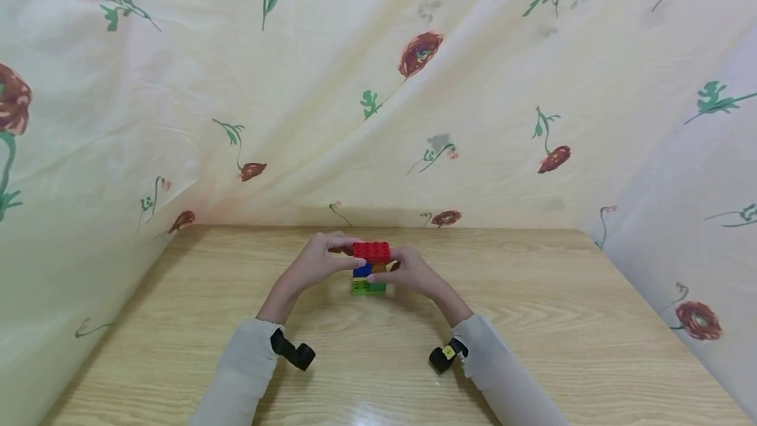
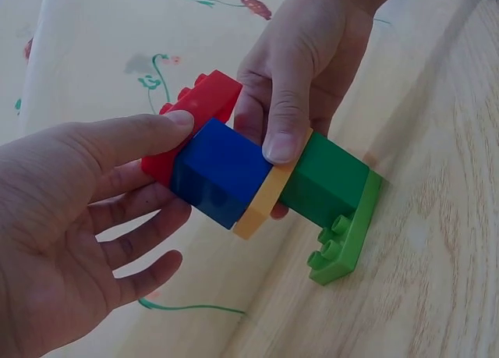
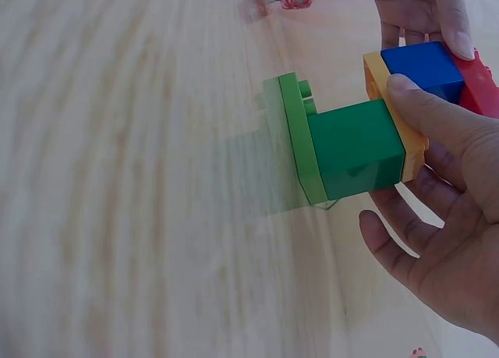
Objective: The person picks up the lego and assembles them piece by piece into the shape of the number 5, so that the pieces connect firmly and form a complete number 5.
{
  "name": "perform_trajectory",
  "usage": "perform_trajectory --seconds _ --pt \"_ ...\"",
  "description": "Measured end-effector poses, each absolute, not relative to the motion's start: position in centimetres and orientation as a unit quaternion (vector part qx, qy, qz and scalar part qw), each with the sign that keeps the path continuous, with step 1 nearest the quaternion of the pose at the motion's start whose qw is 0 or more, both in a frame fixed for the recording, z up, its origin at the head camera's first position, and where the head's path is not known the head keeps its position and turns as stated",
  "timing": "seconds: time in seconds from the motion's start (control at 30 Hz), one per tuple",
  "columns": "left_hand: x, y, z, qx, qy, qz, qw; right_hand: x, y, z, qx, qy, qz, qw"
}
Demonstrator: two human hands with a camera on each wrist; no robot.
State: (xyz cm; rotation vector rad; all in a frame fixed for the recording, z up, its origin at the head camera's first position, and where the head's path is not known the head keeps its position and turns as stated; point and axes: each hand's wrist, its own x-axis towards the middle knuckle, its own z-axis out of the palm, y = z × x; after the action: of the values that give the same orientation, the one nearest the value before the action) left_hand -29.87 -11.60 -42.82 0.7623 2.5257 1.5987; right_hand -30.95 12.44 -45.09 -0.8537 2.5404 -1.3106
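Note:
A stack of toy building bricks stands on the table between my hands. At its base lies a light green plate (image 2: 359, 237) with bare studs on one side. Above that come a dark green brick (image 3: 359, 143), a thin yellow-orange plate (image 2: 261, 206) and a blue brick (image 2: 222, 171), with a red brick (image 1: 371, 252) on top. Beside the blue brick, an orange patch (image 1: 378, 269) shows in the head view. My left hand (image 1: 316, 260) pinches the red brick between thumb and fingers. Lower down, my right hand (image 1: 414, 273) grips the stack around the yellow-orange plate.
The wood-grain table (image 1: 367, 360) reaches back to a flower-patterned cloth (image 1: 307, 117), which hangs behind and along both sides. Black wrist cameras are strapped over both sleeves (image 1: 236, 367).

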Motion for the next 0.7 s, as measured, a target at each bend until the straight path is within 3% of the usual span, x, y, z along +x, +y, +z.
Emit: perform_trajectory --seconds 0.7 --pt "-29.47 -11.45 -42.37 0.247 0.827 0.505 0.021 -31.00 12.52 -45.14 -0.283 0.855 -0.428 0.076"
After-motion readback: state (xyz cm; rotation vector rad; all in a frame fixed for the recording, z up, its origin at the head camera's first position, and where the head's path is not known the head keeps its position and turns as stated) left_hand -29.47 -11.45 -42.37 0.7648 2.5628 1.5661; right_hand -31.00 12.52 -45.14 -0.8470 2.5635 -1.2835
